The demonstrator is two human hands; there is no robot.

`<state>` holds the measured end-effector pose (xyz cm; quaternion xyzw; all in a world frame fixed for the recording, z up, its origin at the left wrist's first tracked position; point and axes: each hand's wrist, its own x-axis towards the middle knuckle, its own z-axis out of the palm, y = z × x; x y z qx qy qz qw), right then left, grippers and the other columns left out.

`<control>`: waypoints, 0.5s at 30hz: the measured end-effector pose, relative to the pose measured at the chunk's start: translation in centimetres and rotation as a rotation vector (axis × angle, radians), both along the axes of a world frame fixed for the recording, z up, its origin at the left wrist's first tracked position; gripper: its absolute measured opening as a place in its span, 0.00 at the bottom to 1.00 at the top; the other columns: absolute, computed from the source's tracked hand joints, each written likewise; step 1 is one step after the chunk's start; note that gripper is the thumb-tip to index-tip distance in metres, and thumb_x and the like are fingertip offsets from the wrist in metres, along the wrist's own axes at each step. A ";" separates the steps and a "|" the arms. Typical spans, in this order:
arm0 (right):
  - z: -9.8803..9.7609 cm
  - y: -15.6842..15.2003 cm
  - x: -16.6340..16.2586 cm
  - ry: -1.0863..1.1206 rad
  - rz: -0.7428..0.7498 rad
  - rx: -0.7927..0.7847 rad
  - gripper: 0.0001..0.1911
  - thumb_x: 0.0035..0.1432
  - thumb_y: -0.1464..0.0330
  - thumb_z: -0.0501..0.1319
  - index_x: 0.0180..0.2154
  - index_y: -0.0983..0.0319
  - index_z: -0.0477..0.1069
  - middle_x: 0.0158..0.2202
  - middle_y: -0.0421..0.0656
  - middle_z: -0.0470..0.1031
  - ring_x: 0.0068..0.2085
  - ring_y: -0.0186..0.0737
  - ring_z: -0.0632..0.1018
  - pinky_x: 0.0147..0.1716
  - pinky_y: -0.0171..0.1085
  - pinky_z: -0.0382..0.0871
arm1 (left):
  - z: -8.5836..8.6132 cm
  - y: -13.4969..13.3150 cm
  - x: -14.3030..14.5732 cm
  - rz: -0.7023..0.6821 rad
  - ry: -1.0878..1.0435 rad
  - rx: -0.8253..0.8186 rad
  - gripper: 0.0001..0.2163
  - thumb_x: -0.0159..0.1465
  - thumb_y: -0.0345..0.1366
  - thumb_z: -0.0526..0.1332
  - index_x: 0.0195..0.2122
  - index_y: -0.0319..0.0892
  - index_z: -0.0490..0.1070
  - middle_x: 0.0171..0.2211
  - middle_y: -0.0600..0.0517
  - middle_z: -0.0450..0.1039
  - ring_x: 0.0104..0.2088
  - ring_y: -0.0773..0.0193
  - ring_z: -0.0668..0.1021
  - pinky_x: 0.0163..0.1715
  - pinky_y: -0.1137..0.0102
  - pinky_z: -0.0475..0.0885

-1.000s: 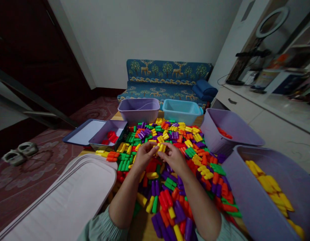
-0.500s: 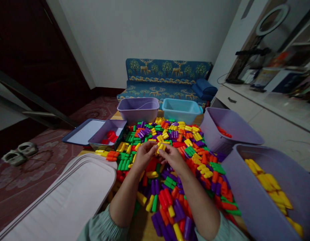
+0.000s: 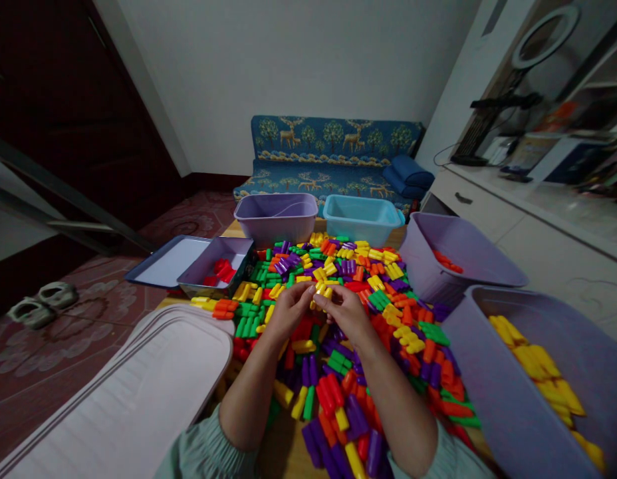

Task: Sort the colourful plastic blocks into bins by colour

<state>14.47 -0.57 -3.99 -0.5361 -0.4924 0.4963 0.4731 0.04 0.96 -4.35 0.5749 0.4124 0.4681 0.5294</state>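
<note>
Both of my hands meet over the middle of a wide heap of plastic building blocks (image 3: 338,362) in yellow, green, red, orange and purple. My left hand (image 3: 292,307) pinches yellow blocks (image 3: 322,293) from the left. From the right, the fingers of my right hand (image 3: 346,311) are closed on the same yellow blocks, thumb in front. How the held pieces join is partly hidden by my fingers. Beneath my wrists lie loose red, purple and green pieces.
On the right, one purple bin (image 3: 471,332) holds yellow blocks and another (image 3: 418,266) holds red ones. A purple bin (image 3: 276,229) and a light blue bin (image 3: 361,229) stand behind the heap. Left are a tin box (image 3: 189,283) with red pieces and stacked white lids (image 3: 139,392).
My fingers have shifted slightly around the yellow blocks, which appear turned a little. The heap and the bins look the same.
</note>
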 end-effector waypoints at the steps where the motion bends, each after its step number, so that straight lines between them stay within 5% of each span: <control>1: 0.1 0.0 0.0 -0.009 -0.008 0.000 0.25 0.45 0.53 0.68 0.40 0.63 0.74 0.28 0.39 0.73 0.23 0.32 0.70 0.19 0.32 0.66 | 0.1 0.0 0.0 -0.003 -0.006 -0.010 0.23 0.60 0.53 0.60 0.42 0.36 0.75 0.31 0.49 0.76 0.25 0.66 0.74 0.25 0.73 0.71; 7: 0.2 -0.1 0.2 -0.046 -0.018 0.010 0.25 0.46 0.52 0.67 0.41 0.62 0.75 0.30 0.41 0.75 0.24 0.34 0.72 0.19 0.32 0.67 | 0.5 -0.1 0.1 0.048 -0.043 -0.048 0.25 0.54 0.54 0.65 0.39 0.35 0.76 0.26 0.51 0.74 0.23 0.66 0.74 0.23 0.73 0.71; 15: -0.7 0.2 0.4 -0.110 0.034 0.050 0.26 0.46 0.56 0.68 0.47 0.59 0.73 0.30 0.40 0.76 0.23 0.34 0.73 0.20 0.32 0.68 | 0.1 0.1 -0.1 0.093 -0.060 -0.085 0.23 0.53 0.52 0.66 0.39 0.36 0.76 0.32 0.48 0.78 0.26 0.64 0.77 0.25 0.72 0.72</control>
